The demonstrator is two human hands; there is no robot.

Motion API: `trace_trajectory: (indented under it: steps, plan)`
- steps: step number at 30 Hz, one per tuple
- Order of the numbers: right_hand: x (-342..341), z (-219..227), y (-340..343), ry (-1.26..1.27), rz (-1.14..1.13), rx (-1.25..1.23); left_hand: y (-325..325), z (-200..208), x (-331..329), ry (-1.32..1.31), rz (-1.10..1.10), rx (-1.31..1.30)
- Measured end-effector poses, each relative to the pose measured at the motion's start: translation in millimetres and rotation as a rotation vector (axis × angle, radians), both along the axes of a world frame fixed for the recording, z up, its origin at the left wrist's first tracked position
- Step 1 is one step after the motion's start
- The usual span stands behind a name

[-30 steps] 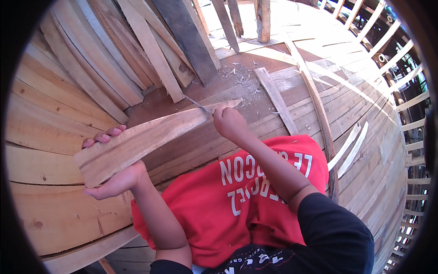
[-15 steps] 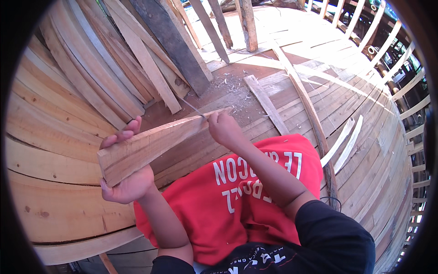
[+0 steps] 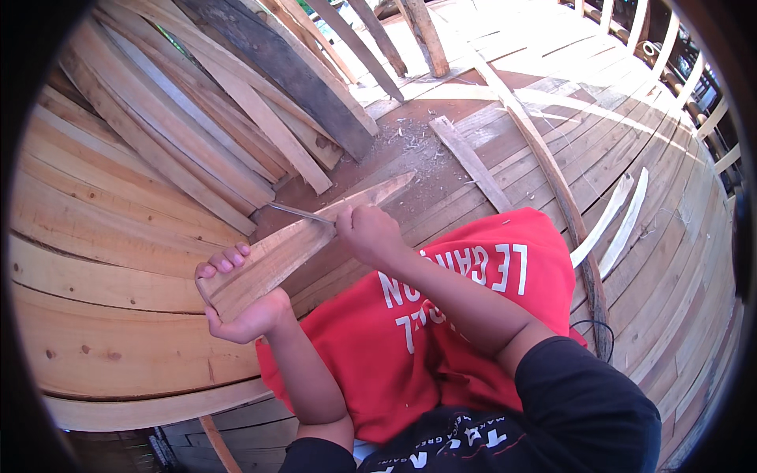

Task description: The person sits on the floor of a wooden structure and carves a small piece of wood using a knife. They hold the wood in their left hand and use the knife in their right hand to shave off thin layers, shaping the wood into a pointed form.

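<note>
A tapered wooden board (image 3: 276, 264) slants across in front of me, its wide end at the lower left and its narrow tip pointing away to the right. My left hand (image 3: 256, 315) is closed around the wide end, fingers over the far edge and palm beneath. My right hand (image 3: 368, 236) makes a fist beside the board's middle, closed on a knife (image 3: 298, 211). The thin metal blade lies across the board's upper edge and points left. Its handle is hidden inside the fist.
Curved planks (image 3: 102, 268) form a wall at left, with several wooden strips (image 3: 189, 118) leaning there. A dark post (image 3: 276, 67) stands ahead among wood shavings (image 3: 414, 150). A long strip (image 3: 544, 158) and two pale curved pieces (image 3: 619, 221) lie on the plank floor at right.
My right hand and the knife have moved along the board from near its narrow tip toward its middle. The left hand keeps its hold, and the view has shifted slightly.
</note>
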State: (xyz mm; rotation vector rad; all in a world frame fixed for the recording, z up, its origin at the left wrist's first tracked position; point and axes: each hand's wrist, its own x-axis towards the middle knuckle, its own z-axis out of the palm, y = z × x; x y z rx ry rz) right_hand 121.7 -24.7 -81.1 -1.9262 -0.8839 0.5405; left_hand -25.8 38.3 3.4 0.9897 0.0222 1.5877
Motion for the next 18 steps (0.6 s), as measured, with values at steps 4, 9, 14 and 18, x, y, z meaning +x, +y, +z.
trace_trajectory:
  steps: [4,9,14,18]
  plan:
    - [-2,-12,3,0.015,-0.052,0.013,6,-5,9,0.007,0.131,-0.065]
    - [-18,26,-7,-0.013,-0.057,0.038,11,-8,0,0.031,0.107,-0.042]
    - [1,-6,6,-0.012,-0.046,0.062,0,-9,5,0.031,0.078,-0.023]
    - [-10,29,-6,-0.011,-0.070,0.036,12,-16,-1,0.010,-0.009,0.057]
